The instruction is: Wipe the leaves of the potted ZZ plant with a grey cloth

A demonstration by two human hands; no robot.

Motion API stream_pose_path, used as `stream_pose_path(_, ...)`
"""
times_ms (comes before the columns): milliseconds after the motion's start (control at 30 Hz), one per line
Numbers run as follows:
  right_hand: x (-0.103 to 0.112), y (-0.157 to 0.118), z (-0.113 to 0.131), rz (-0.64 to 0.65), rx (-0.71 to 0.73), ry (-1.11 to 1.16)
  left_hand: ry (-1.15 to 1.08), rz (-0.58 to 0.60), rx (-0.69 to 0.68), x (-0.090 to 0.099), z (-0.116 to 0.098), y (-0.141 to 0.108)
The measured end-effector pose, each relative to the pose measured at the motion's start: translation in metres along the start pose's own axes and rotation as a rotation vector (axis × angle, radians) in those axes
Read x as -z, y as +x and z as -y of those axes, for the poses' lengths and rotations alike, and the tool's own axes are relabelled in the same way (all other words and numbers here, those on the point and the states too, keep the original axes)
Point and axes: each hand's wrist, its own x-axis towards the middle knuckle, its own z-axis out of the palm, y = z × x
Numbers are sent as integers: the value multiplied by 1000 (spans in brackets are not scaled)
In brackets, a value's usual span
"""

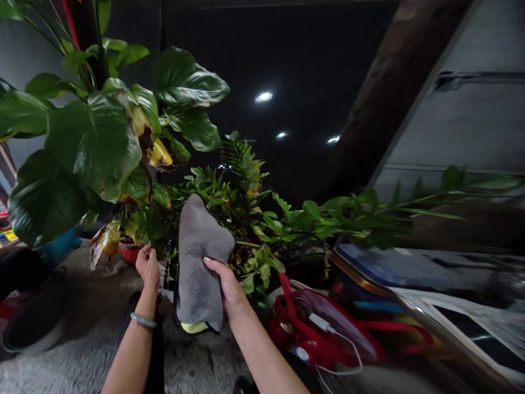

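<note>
A folded grey cloth (200, 262) with a yellow-green layer at its lower edge is held up in the middle of the view. My right hand (228, 284) grips its right side, thumb on the front and the other fingers hidden behind. Left of the cloth and apart from it, my left hand (147, 265) is raised with its fingers curled together. Whether anything small is between those fingers cannot be made out. A bracelet (143, 320) circles my left wrist. Just behind the left hand is a small red pot (129, 251).
A large-leaved plant (94, 137) fills the upper left, with lower green plants (241, 219) behind the cloth. A red bag (320, 323) with a white cable lies at the lower right, beside stacked flat items (410, 273). A dark basin (36, 323) sits at the left.
</note>
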Motion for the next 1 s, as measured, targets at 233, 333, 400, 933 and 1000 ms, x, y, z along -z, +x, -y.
stream_pose_path(233, 20, -10, -54, 69, -109, -282, -381, -4, 368, -7, 2, 2)
stream_pose_path(333, 15, -26, -26, 136, 15, -274, -436, 43, 444, -6, 0, 2)
stream_pose_path(400, -1, -25, 5, 114, 141, -208, -448, 60, 443, -5, -2, 1)
stream_pose_path(933, 32, -45, -26, 102, 117, -257, -320, -31, 670, 0, -1, 8)
stream_pose_path(1000, 23, -39, 7, 51, 228, -198, -251, 5, 733, -1, 3, -4)
